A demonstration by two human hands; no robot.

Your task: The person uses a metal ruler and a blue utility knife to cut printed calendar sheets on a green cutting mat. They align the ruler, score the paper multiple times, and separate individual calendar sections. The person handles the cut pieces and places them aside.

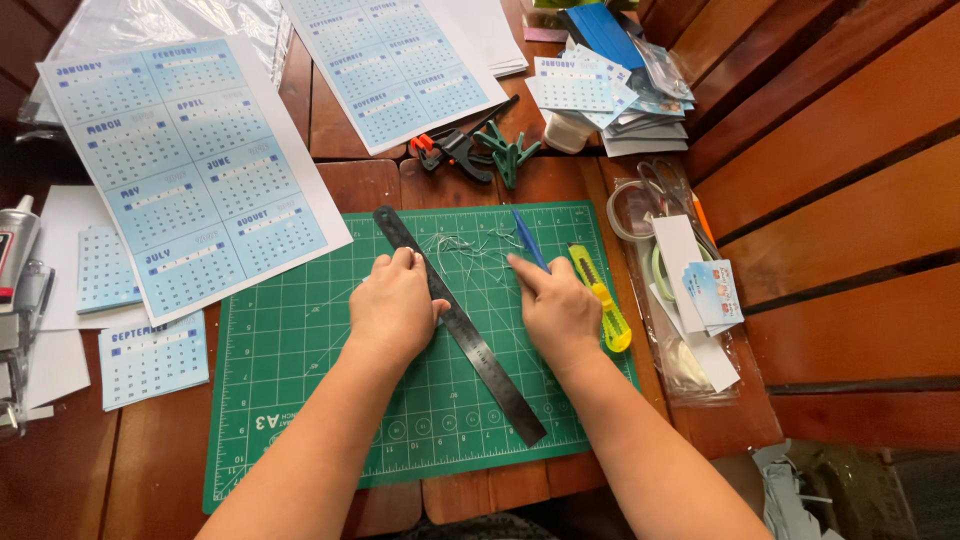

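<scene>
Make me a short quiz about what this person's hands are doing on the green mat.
1. True or false: the left hand presses on the metal ruler.
2. What lies beside the right hand on the green cutting mat: A) scissors B) yellow utility knife C) glue tube?
3. What colour is the slim tool at the right hand's fingertips?

Key: 1 true; 2 B; 3 blue.

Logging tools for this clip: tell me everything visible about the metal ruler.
The metal ruler is a long, thin, dark grey strip, apparently steel. It lies flat and diagonal on the green cutting mat, from upper left to lower right. The left hand presses on its upper part; the right hand rests just beside it without clear contact.
</scene>
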